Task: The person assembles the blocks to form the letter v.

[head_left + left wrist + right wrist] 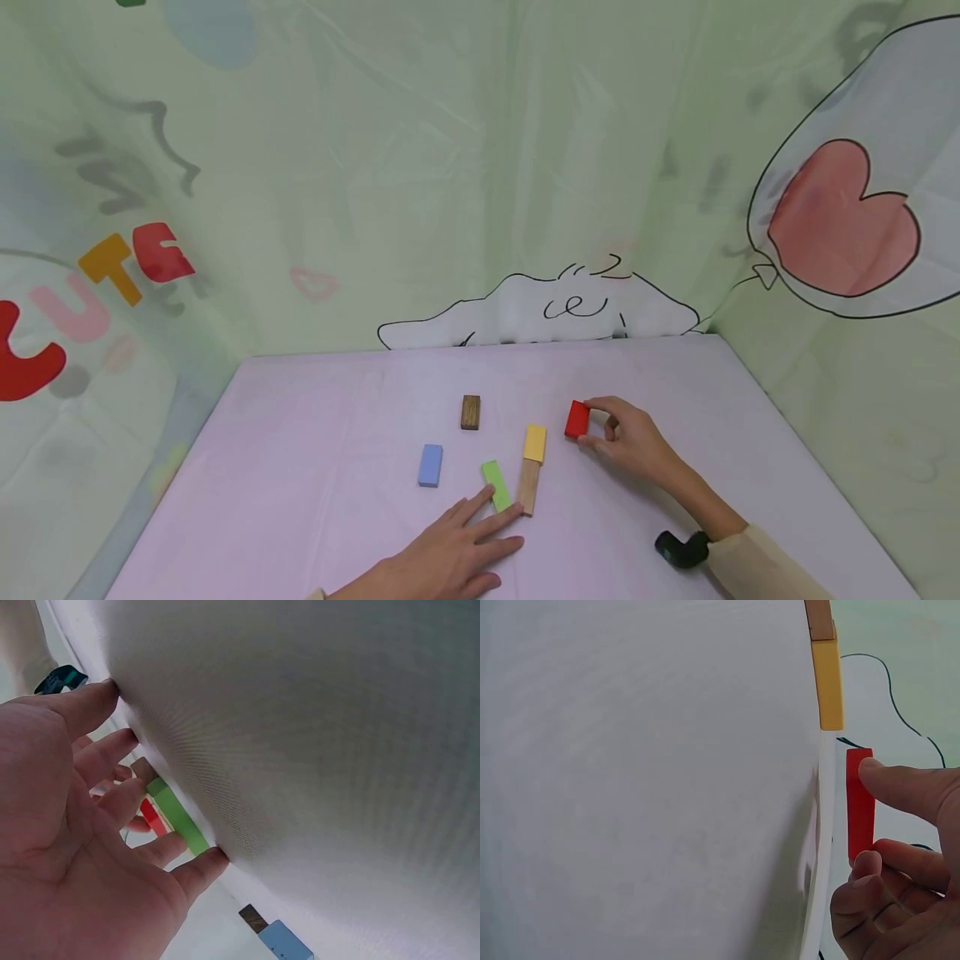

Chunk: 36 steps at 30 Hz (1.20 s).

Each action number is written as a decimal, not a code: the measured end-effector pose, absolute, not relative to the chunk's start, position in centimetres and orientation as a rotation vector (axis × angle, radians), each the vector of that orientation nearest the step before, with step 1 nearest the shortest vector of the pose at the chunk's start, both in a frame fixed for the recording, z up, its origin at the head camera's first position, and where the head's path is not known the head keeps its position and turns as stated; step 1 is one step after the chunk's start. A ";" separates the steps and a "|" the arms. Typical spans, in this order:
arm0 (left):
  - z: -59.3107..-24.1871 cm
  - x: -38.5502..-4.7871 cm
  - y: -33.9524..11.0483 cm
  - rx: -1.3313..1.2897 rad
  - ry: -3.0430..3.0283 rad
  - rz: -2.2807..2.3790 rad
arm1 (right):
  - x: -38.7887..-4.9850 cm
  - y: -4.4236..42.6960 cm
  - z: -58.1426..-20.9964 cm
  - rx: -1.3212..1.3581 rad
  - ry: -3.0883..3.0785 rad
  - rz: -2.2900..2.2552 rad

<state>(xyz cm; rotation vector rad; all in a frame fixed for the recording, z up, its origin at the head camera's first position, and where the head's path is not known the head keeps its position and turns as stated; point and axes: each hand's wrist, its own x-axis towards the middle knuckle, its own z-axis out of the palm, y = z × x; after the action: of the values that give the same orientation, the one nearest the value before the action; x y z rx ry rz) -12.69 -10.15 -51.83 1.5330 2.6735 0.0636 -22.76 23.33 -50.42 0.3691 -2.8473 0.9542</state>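
Note:
In the head view my right hand (pixel 630 437) pinches a red block (pixel 577 419) between thumb and fingertips at its ends. The right wrist view shows the same red block (pixel 860 802) in the grip. My left hand (pixel 457 550) lies with fingers spread; its fingertips are at the near end of a green block (pixel 495 483) and a light wooden block (pixel 528 490). A yellow block (pixel 535 443) meets the wooden block's far end. In the left wrist view, the fingertips reach down to the tabletop around the green block (pixel 180 817).
A blue block (pixel 431 465) lies left of the green one, with a dark brown block (pixel 470 412) farther back. The lilac tabletop (pixel 315 450) ends at printed curtain walls (pixel 420 167). A black band piece (pixel 682 550) sits at the right wrist.

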 end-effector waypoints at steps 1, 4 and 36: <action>-51.8 -12.7 -10.1 1.531 2.673 0.062 | -22.8 23.3 -50.4 0.363 -2.853 0.955; -51.9 -12.7 -10.1 1.531 2.671 0.070 | -23.0 23.1 -50.4 0.350 -2.865 0.961; -51.8 -12.7 -10.1 1.499 2.659 0.074 | -24.6 21.9 -50.6 0.397 -2.851 0.957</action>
<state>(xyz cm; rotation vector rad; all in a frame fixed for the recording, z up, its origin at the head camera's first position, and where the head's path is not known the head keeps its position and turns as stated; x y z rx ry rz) -12.68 -10.10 -51.80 1.4989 2.6588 0.0736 -24.62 21.87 -50.65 0.3967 -2.8508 0.9566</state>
